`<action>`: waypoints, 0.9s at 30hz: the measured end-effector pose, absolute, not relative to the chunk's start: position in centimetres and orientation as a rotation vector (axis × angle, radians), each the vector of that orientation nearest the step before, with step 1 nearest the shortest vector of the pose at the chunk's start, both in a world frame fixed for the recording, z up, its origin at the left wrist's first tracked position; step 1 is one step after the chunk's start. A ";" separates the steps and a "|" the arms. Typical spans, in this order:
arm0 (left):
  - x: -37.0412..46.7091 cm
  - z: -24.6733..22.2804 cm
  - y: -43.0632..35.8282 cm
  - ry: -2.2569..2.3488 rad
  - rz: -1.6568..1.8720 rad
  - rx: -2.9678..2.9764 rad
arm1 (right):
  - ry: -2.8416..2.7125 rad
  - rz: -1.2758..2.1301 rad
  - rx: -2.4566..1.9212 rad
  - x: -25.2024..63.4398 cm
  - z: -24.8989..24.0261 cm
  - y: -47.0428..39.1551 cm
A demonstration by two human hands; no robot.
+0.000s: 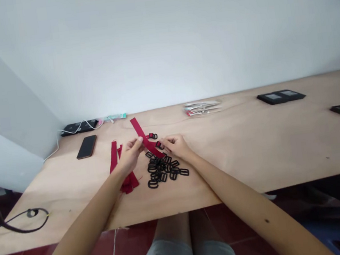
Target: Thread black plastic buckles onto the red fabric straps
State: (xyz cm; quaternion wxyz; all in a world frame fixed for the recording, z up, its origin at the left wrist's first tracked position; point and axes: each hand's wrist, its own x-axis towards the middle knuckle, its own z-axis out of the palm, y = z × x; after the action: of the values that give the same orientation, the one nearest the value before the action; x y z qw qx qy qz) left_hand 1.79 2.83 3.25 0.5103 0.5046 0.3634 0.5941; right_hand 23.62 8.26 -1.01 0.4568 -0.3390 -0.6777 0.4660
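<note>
My left hand (134, 150) pinches a red fabric strap (138, 128) between thumb and fingers; the strap slants from upper left down to the right. My right hand (174, 145) has its fingers closed on a small black buckle (159, 145) with red strap passing through it. Just behind, another black buckle piece (152, 136) hangs on a bit of red strap. Below both hands lies a pile of black plastic buckles and hooks (164, 167). More red straps (129, 183) rest on the table under and beside my left wrist.
A phone (86, 147) lies on the wooden table (253, 146) at left, near a black box (78, 127) with a white cable. Flat plastic packets (202, 107) sit by the wall. Black devices (280, 96) are at right. A black cable loop (29, 221) lies front left.
</note>
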 end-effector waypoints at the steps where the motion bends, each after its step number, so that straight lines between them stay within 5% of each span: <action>1: 1.1 4.4 2.6 0.861 1.435 1.186 | -1.678 1.067 -0.864 23.8 -1.4 8.7; 6: -4.1 8.3 1.0 1.003 1.346 1.107 | -1.801 0.781 -0.944 24.0 -3.2 10.6; 11: -7.4 4.6 -0.1 1.558 0.987 1.387 | -1.999 0.571 -0.959 23.5 -3.9 10.9; 16: -7.4 2.1 0.2 2.044 1.004 1.836 | -2.118 0.506 -1.007 23.6 -3.6 10.9; 27: -0.6 2.3 4.3 1.465 1.070 2.371 | -2.005 0.582 -0.836 23.9 -3.0 10.4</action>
State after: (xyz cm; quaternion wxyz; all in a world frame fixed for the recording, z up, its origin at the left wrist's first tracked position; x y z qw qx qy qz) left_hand -0.61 4.30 2.28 0.0779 0.7917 0.4893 0.3573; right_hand 23.86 10.36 -3.03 0.4315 -0.3353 -0.8043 0.2334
